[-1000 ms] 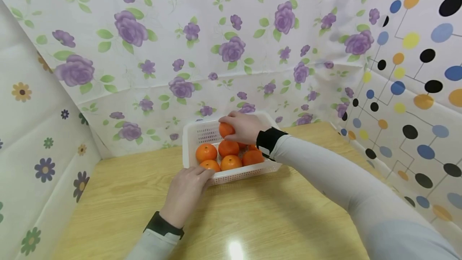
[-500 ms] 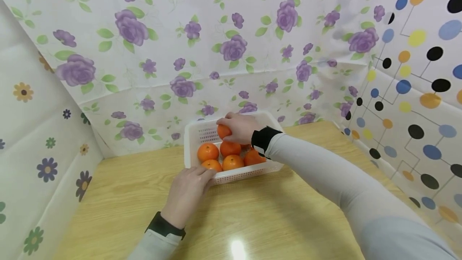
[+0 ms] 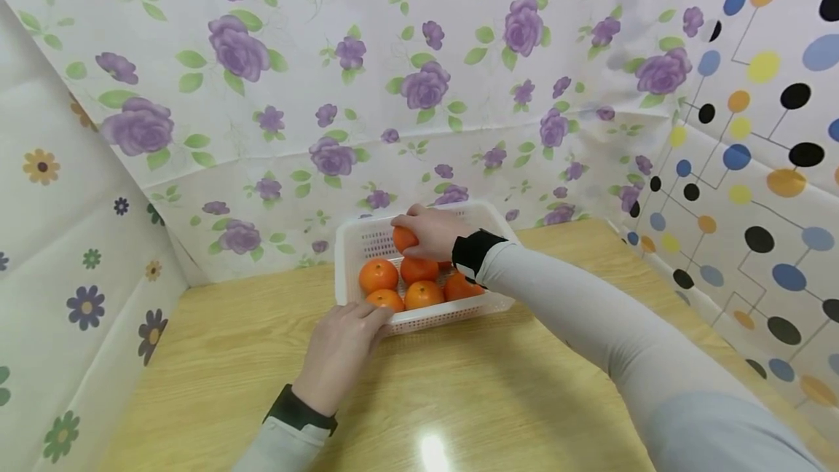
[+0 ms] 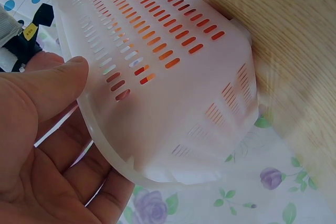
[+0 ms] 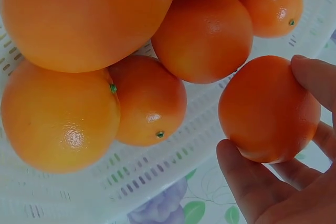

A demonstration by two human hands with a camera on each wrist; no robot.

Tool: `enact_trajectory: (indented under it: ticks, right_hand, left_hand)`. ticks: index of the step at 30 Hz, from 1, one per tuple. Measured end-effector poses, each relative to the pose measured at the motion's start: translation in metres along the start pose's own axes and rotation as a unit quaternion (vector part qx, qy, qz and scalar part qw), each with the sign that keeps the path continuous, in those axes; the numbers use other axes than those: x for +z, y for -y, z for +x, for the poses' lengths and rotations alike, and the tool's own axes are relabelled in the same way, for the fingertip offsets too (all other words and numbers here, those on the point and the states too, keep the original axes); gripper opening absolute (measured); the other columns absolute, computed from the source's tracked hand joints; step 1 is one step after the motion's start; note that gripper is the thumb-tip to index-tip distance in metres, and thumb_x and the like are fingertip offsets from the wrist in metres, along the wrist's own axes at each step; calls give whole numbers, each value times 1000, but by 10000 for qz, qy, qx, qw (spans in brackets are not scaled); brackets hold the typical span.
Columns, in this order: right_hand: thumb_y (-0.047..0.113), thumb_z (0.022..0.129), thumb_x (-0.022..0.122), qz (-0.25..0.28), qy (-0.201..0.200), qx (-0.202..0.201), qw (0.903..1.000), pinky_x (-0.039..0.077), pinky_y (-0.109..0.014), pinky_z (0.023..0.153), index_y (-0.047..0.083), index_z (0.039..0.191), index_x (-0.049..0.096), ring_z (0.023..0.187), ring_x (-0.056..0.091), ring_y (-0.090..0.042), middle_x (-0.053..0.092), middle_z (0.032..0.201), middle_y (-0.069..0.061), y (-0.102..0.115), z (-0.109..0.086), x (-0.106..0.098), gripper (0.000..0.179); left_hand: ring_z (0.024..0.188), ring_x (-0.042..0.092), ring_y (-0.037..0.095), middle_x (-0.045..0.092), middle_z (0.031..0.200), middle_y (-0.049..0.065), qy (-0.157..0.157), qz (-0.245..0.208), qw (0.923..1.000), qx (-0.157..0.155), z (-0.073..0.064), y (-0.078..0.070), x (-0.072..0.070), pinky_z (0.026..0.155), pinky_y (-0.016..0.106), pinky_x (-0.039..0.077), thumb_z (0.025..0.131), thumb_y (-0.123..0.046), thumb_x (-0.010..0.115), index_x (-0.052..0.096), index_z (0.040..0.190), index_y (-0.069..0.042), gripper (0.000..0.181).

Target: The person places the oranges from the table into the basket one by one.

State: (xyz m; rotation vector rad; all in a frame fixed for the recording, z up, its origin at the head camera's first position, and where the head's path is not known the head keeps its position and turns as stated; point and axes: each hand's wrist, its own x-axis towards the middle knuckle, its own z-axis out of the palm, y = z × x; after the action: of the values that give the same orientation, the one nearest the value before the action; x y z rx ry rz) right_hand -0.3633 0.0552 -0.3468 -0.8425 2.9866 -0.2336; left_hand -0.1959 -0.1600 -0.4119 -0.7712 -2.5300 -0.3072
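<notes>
A white perforated plastic basket (image 3: 432, 322) stands on the table against the back wall, with several oranges (image 3: 378, 277) inside. My right hand (image 3: 431, 233) reaches over its back half and holds one orange (image 5: 270, 108) between thumb and fingers. In the right wrist view that orange sits beside the basket's other oranges, close to the back wall of the basket. At the front left corner my left hand (image 3: 342, 348) grips the rim. The left wrist view shows its thumb (image 4: 73, 74) on the outer side of the basket wall, other fingers round the rim.
The wooden table (image 3: 229, 355) stretches in front of the basket and to both sides. A cloth with purple roses (image 3: 426, 86) hangs right behind it. A dotted cloth (image 3: 754, 166) closes the right side, a daisy-patterned cloth (image 3: 85, 261) the left.
My right hand has shifted slightly left inside the basket with the orange. The left hand keeps its grip on the rim; the head view has turned a little.
</notes>
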Motion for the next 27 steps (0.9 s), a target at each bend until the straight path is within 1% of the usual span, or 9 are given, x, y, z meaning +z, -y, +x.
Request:
enact_trajectory:
  ticks: [3,7,11,15,17,20,24,27]
  right_hand:
    - [32,106,79,71,31,-5,10000,58,-43,107,23,164,53,118,67,-27,58,151,-9,0,1,2,64]
    - [31,107,77,7,66,10,10000,54,-45,114,22,165,52,128,65,-29,53,160,-11,2,0,0,64]
    - [31,109,75,-101,93,105,9999,51,-47,117,26,165,52,136,63,-30,50,165,-9,5,-1,-2,61]
    - [29,110,73,-110,206,114,9997,51,-45,118,27,163,55,137,63,-28,55,162,-6,7,-6,-1,56]
    - [26,110,73,-97,253,48,9996,50,-45,118,24,161,57,137,63,-28,58,159,-6,7,-9,-1,54]
    - [23,111,71,54,348,104,9993,47,-47,121,23,161,58,140,61,-27,60,157,-4,6,-12,1,52]
    - [23,112,69,105,256,1,9996,45,-48,123,21,156,62,141,59,-28,62,155,-4,2,-12,2,45]
    - [23,112,69,-27,131,-237,9996,46,-48,122,17,152,66,140,61,-30,64,153,-6,-2,-12,1,41]
  left_hand:
    - [93,74,19,81,108,-2,-11,10,10000,18,0,0,0,80,37,61,90,-24,94,84,116,-18,29]
    - [93,74,19,80,108,-1,0,12,10000,20,1,-1,-1,80,37,61,91,-25,93,83,116,-18,28]
    - [94,74,19,81,109,-1,49,8,10000,-26,1,-1,-1,82,38,61,91,-25,93,83,116,-18,28]
    - [95,74,19,81,109,-1,69,24,10000,-55,0,-1,-1,83,39,62,90,-24,94,83,117,-18,29]
    - [94,74,19,81,108,-2,66,8,10000,-48,0,-1,-1,83,39,61,90,-24,94,83,116,-18,29]
    - [93,74,19,80,108,-2,40,-13,10000,-29,0,-1,-1,82,38,61,89,-23,94,83,116,-19,29]
    - [93,74,19,80,107,-1,-40,-47,10000,19,0,-1,-2,80,38,61,89,-22,94,83,115,-18,28]
    - [93,74,19,80,107,-1,-86,-83,9999,45,-1,-1,-3,80,38,61,89,-21,94,82,114,-18,28]
